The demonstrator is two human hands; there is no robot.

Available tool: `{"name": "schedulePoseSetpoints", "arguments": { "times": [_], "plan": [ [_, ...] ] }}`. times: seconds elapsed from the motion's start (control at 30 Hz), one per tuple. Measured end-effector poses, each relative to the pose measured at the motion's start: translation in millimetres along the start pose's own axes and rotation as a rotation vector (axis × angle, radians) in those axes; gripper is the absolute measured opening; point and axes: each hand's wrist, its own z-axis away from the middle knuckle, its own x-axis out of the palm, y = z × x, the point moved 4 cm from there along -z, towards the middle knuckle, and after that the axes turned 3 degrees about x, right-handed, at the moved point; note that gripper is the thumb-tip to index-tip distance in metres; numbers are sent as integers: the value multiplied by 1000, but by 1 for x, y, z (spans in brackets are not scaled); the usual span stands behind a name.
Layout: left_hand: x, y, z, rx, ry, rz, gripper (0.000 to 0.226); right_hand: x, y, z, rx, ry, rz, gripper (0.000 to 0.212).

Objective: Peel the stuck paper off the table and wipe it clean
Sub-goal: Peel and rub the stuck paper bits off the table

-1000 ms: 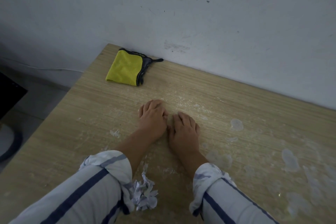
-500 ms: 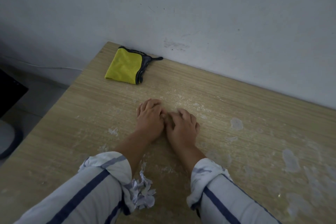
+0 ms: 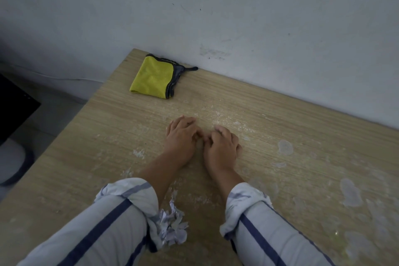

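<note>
My left hand point(image 3: 182, 136) and my right hand point(image 3: 221, 147) lie side by side on the wooden table point(image 3: 103, 127), fingers curled down, fingertips meeting over a spot between them. What sits under the fingertips is hidden. Whitish patches of stuck paper point(image 3: 285, 147) and a larger patch of stuck paper point(image 3: 350, 192) cover the table to the right. Thin white residue point(image 3: 226, 119) streaks the wood beyond my hands. A heap of peeled paper scraps point(image 3: 172, 227) lies near my left sleeve. A folded yellow cloth point(image 3: 154, 77) with a grey edge rests at the far left corner.
A pale wall point(image 3: 237, 17) runs along the table's far edge. The table's left edge drops to the floor, where a dark object point(image 3: 15, 103) and a pale round thing point(image 3: 10, 162) stand.
Both hands stay at the same spot; the fingers have curled in tighter and the hands have parted slightly. The camera view has shifted a little.
</note>
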Motion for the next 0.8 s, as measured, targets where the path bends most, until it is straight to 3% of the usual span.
{"name": "schedulePoseSetpoints", "arguments": {
  "times": [0.23, 0.4, 0.67, 0.73, 0.8],
  "plan": [
    [-3, 1, 0, -33, 2, 67, 19, -2, -1, 5, -25, -49, 17, 34],
    [-9, 0, 1, -43, 14, 150, 25, 1, -7, 3, 1, -44, -21, 28],
    [-20, -3, 15, -86, -91, 244, 61, -4, -16, 2, 105, -94, -121, 21],
    [-23, -2, 18, -85, -119, 231, 58, -8, -20, 9, 117, -91, -211, 15],
    [-26, -1, 21, -90, -136, 242, 41, -11, -22, 18, 124, -79, -338, 12]
  ]
}}
